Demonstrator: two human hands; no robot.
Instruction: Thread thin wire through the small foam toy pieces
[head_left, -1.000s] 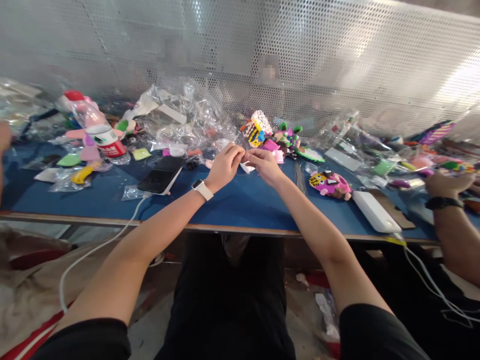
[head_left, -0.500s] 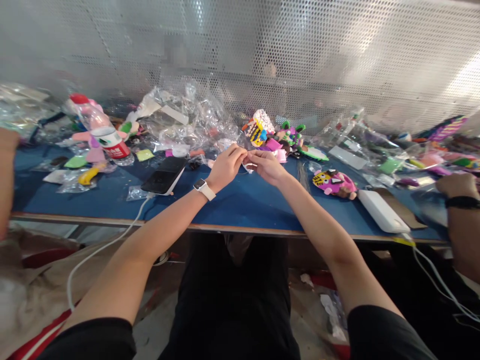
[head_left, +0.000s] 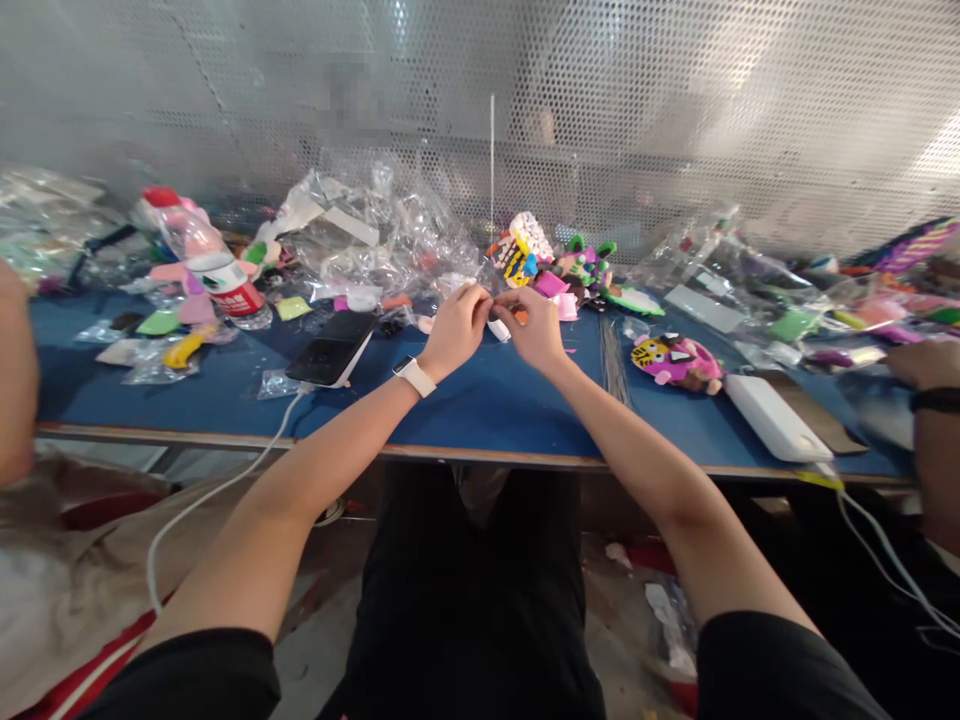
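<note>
Over the middle of the blue table, my left hand (head_left: 459, 322) and my right hand (head_left: 535, 325) meet with fingertips pinched together. A thin, pale, straight wire (head_left: 492, 160) rises upright from where they meet; its lower end is hidden by the fingers. Just below the fingertips shows a small white piece (head_left: 499, 329), and I cannot tell what it is or whether a hand holds it. Behind my hands stands a colourful clay-like figure (head_left: 517, 258) in yellow, black and white. Right of my right hand lies a bundle of thin wires (head_left: 615, 362).
A black-topped device (head_left: 334, 348) with a white cable and a red-capped bottle (head_left: 229, 285) stand left. Clear plastic bags (head_left: 367, 240) heap along the perforated metal wall (head_left: 637, 110). Rightward lie a pink-and-yellow figure (head_left: 677, 362) and a white power bank (head_left: 776, 415). Co-workers' arms flank both sides.
The thin wire now stands upright above my fingertips, where it was not visible before. My right hand's fingers have curled inward, and the wire bundle beside it shows more clearly.
</note>
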